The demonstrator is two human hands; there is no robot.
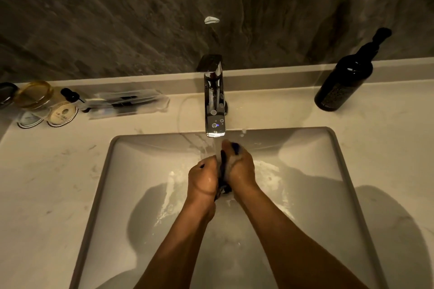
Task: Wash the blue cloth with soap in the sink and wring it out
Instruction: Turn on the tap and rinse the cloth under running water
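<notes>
Blue cloth (pixel 222 172) is bunched between your two hands over the white sink (pixel 338 155), directly under the running stream from the chrome faucet (pixel 214 101). Largest first: the sink basin holds a shallow film of sudsy water, and its rim meets the pale countertop (pixel 47 183), where a dark bottle (pixel 345 77) stands well apart at the right. Your left hand (pixel 203 177) is curled closed on one side of the cloth; your right hand (pixel 240 169) is closed on the other, its fingers (pixel 231 148) wrapped over a fold with lather showing on them. Only narrow dark strips of fabric show between the palms, with a tail hanging below (most of the cloth is hidden). Expect it to handle as soft, limp, light though heavier when soaked, and slippery with soap. For wringing, a hold at opposite ends of the bundle would likely serve best, kept low over the basin.
</notes>
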